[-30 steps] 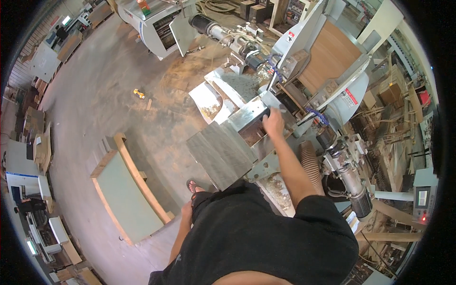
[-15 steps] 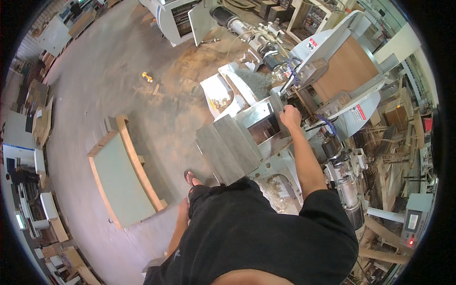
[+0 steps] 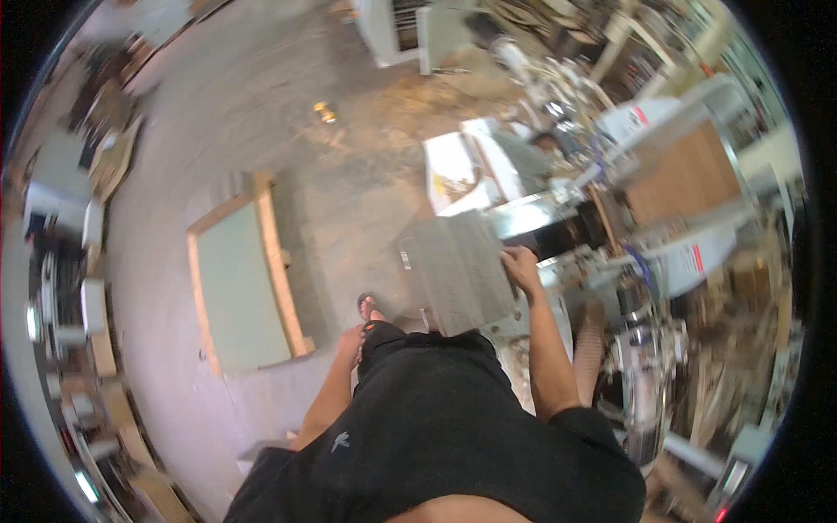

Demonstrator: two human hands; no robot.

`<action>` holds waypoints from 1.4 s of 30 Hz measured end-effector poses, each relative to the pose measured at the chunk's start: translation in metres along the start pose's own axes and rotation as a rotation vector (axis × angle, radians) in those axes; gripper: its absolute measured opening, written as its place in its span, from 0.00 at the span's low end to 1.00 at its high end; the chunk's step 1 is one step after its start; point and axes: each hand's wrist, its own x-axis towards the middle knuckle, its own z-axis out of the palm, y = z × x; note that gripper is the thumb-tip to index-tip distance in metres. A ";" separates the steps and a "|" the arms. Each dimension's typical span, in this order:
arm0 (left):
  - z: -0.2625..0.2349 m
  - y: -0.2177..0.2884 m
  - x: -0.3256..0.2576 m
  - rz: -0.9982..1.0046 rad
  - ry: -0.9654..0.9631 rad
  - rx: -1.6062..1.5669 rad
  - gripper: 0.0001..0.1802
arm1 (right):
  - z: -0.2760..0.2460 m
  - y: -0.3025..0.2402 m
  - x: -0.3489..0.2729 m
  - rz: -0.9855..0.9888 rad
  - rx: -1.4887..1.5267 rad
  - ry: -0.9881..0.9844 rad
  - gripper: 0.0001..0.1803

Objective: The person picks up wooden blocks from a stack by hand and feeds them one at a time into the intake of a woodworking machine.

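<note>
My right hand (image 3: 523,266) is at the right edge of a grey metal worktable (image 3: 458,270) on the machine in front of me. Its fingers curl over that edge, slightly smeared by motion. Just beyond the hand is a dark gap, with a shiny metal strip (image 3: 532,214) along its far side. My left hand (image 3: 350,343) hangs low beside my thigh and knee, its fingers partly hidden and blurred. Right of the gap, a brown panel (image 3: 684,179) sits in the machine's white frame.
A wood-framed pale green curved panel (image 3: 244,296) lies on the floor at left. A yellow tool (image 3: 324,112) lies farther off amid sawdust. White machine parts (image 3: 453,166) stand ahead. Motor units (image 3: 643,375) and scrap wood crowd the right. My sandalled foot (image 3: 370,305) is near the worktable.
My right hand has shifted toward me, from a metal part across the dark gap to the worktable's right edge. The gap now lies beyond it. The whole view has turned and blurred.
</note>
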 end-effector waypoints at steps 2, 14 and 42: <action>-0.003 -0.009 -0.001 0.236 0.002 0.103 0.23 | 0.001 0.005 -0.004 -0.071 -0.038 0.040 0.20; -0.007 -0.049 -0.005 0.064 0.045 0.103 0.26 | -0.004 0.035 -0.024 0.437 0.747 0.037 0.17; 0.014 -0.045 -0.002 0.155 0.102 0.168 0.26 | 0.001 0.051 -0.027 0.411 0.832 0.074 0.15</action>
